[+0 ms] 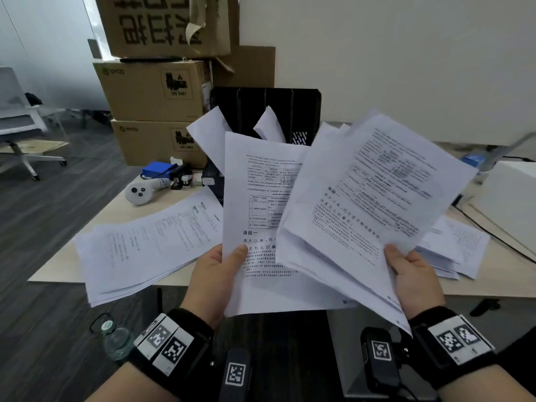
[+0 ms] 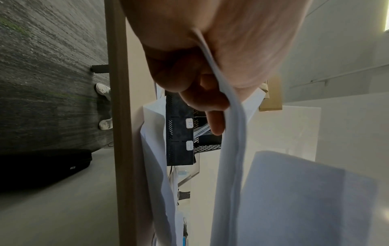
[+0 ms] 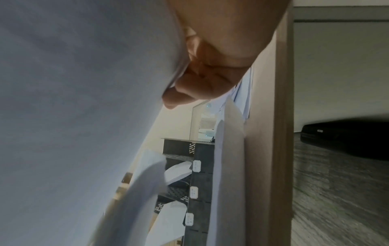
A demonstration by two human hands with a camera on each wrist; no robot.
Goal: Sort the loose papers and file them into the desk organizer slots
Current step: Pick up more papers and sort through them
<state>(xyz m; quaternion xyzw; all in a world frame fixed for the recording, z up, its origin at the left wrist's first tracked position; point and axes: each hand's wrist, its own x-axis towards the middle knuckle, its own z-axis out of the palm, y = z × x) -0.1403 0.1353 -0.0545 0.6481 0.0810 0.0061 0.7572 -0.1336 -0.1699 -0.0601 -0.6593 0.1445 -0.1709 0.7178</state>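
My left hand (image 1: pixel 223 268) pinches a printed white sheet (image 1: pixel 258 198) by its lower left edge, thumb on top; the left wrist view shows its fingers (image 2: pixel 210 103) curled behind the paper's edge (image 2: pixel 229 133). My right hand (image 1: pixel 412 274) grips a fanned stack of printed sheets (image 1: pixel 374 192) at its lower right corner, held above the desk. The black desk organizer (image 1: pixel 266 111) stands upright at the back of the desk, with white papers (image 1: pixel 269 126) sticking out of its slots. In the right wrist view the organizer (image 3: pixel 200 183) shows white slot labels.
More loose papers lie on the desk at left (image 1: pixel 145 245) and at right (image 1: pixel 452 248). A white controller (image 1: pixel 139 192) and a blue item (image 1: pixel 158 169) sit at back left. Cardboard boxes (image 1: pixel 156 91) are stacked behind. A white box (image 1: pixel 510 198) stands at right. A water bottle (image 1: pixel 116 340) is on the floor.
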